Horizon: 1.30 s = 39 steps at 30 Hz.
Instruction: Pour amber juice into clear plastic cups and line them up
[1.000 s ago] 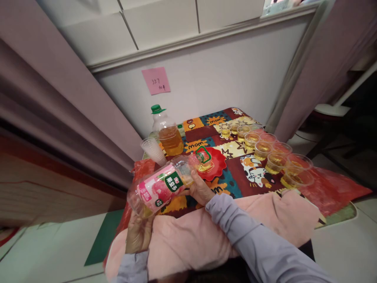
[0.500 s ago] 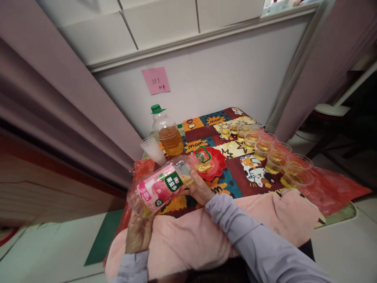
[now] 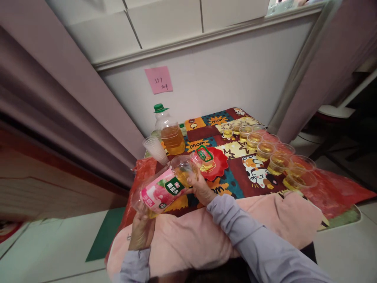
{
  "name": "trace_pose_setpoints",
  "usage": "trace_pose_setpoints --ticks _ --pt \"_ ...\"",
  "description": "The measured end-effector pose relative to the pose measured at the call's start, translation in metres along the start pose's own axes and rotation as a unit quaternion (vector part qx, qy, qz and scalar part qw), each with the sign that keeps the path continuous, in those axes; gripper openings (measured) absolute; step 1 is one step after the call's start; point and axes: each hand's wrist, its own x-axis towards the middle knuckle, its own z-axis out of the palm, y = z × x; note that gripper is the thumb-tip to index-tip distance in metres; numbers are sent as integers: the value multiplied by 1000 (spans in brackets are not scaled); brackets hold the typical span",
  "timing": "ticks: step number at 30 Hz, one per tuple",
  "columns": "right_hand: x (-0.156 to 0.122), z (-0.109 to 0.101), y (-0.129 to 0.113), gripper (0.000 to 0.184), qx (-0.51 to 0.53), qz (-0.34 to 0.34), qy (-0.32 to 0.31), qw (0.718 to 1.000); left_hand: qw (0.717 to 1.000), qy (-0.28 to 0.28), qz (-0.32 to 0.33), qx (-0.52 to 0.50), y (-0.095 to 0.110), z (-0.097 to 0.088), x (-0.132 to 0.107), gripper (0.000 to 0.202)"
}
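A clear plastic juice bottle [image 3: 160, 190] with a pink label lies tilted across the front left of the table, its mouth with a green ring pointing away to the right. My left hand [image 3: 143, 228] holds the bottle's base from below. Around its shoulder, near the neck, my right hand [image 3: 200, 188] is closed. Some yellow juice shows inside the bottle towards the neck. Under the mouth is a clear plastic cup [image 3: 207, 166] with yellow liquid, partly hidden by the bottle, on a red scalloped plate [image 3: 220, 161].
A large jug [image 3: 172, 139] of amber drink with a green cap stands at the back left, beside a stack of plastic cups [image 3: 155, 149]. Two rows of filled cups [image 3: 266, 150] line the right side. A pink cloth [image 3: 188, 239] covers the near edge.
The view has shifted slightly, moving the scene a little to the right. The bottle has rolled a little in my hands, and more juice has gathered at its shoulder.
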Motion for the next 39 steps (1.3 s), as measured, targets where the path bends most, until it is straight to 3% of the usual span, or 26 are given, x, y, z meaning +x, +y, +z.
trace_pose_setpoints --ticks 3,7,12,19,22,25,29,31,35,39 --pt "-2 -1 -1 122 -29 -9 0 1000 1000 6 -12 10 -3 -1 0 92" --pt "-2 -1 0 129 -52 -35 -23 998 1000 7 27 5 -3 3 -4 88" --pt "-3 2 6 147 -42 -38 -41 998 997 24 76 0 -5 2 -7 106" --pt "-12 15 -2 139 -81 -56 -58 994 988 38 132 65 -7 -1 -6 100" --pt "-13 19 -8 136 -98 -48 -67 992 981 63 161 92 4 -3 -4 90" --pt "-13 22 -13 133 -116 -35 -71 990 971 66 188 131 36 1 2 85" --pt "-14 34 -19 139 -160 -22 -83 983 943 -18 223 248 87 23 17 114" --pt "-15 44 -21 138 -186 -32 -94 978 941 -69 202 264 101 37 26 124" --pt "-17 57 -24 131 -187 -58 -104 975 943 -164 124 261 100 51 39 122" --pt "-24 50 -27 138 -207 -31 -88 974 944 -177 120 250 89 51 42 113"
